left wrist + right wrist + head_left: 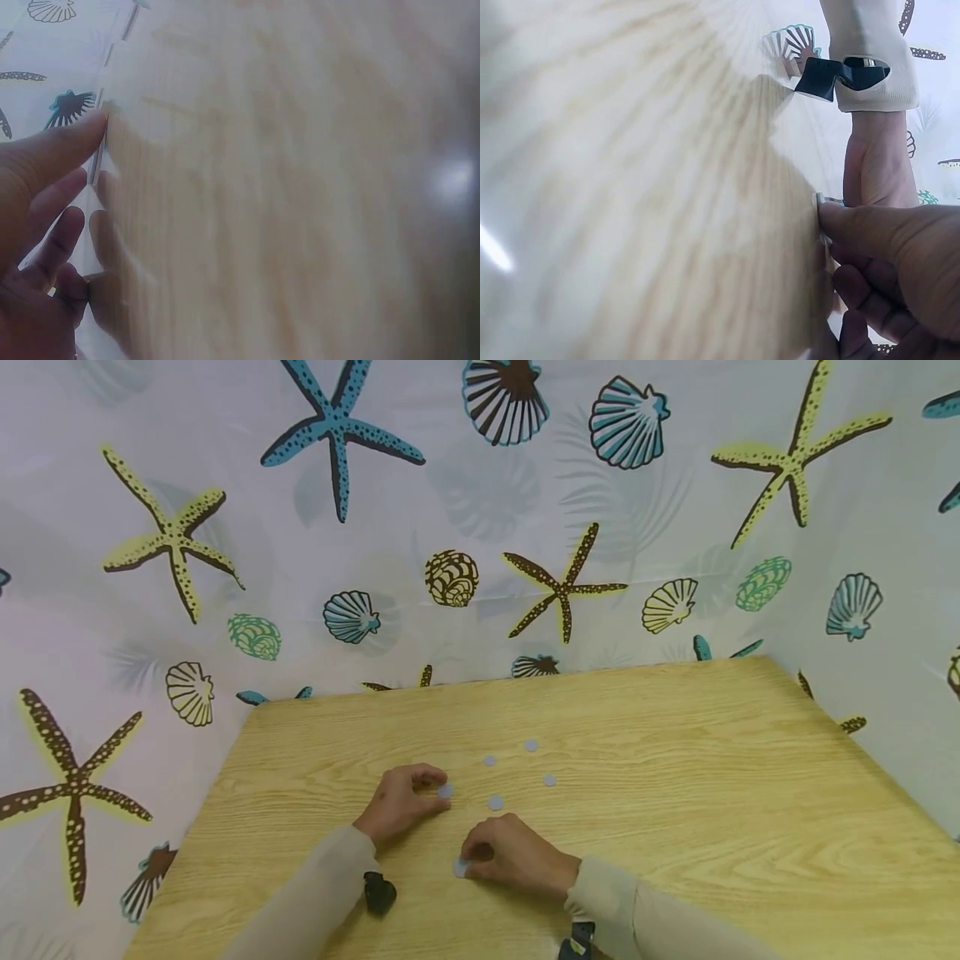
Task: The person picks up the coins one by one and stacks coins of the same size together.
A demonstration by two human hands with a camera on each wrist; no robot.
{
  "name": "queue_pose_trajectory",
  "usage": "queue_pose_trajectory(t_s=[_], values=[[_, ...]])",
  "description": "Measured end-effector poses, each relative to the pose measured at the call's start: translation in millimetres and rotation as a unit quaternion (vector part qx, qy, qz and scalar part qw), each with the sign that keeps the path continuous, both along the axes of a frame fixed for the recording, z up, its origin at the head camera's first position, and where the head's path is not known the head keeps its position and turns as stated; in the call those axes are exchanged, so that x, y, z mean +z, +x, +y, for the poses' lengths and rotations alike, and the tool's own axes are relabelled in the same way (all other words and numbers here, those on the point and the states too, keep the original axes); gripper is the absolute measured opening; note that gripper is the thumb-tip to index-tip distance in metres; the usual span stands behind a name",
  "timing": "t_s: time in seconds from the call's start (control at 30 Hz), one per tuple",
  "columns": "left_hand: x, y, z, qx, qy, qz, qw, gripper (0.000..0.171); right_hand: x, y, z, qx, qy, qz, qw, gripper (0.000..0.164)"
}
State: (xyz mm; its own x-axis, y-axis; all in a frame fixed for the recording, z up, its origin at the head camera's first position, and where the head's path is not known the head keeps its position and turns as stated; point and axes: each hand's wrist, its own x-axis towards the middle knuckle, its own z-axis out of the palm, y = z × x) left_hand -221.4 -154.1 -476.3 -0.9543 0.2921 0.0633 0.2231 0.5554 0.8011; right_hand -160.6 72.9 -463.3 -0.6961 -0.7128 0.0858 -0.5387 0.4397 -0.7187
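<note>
Several small round pale discs lie flat on the wooden table. My left hand [401, 800] holds one pale disc [446, 791] by its edges, thumb on the near side and index finger on the far side. Nearer to me and to the right, my right hand [521, 857] pinches another pale disc [460, 867] at the tabletop. The right wrist view shows that disc's thin edge [819, 199] at the thumb tip. In the left wrist view the left hand [41, 202] hides its disc, and its thumb tip is low at the table surface.
Beyond the hands lie a near disc [496, 802], a disc to the right [550, 780], a small disc [490, 761] and the farthest disc [531, 746]. A curtain [495, 485] printed with starfish and shells hangs around the wooden table [712, 793].
</note>
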Motion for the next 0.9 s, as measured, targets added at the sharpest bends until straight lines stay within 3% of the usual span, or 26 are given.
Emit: queue_pose_trajectory(t_s=[0.47, 0.9], values=[[2.8, -1.6, 6.1, 0.019, -0.016, 0.004, 0.9997, 0.020, 2.1, 1.4, 0.2, 0.000, -0.003, -0.011, 1.000, 0.009], [4.7, -0.7, 6.6, 0.005, -0.006, 0.004, 1.0000, 0.019, 1.7, 2.1, -0.3, -0.003, 0.000, -0.008, 1.000, 0.009]])
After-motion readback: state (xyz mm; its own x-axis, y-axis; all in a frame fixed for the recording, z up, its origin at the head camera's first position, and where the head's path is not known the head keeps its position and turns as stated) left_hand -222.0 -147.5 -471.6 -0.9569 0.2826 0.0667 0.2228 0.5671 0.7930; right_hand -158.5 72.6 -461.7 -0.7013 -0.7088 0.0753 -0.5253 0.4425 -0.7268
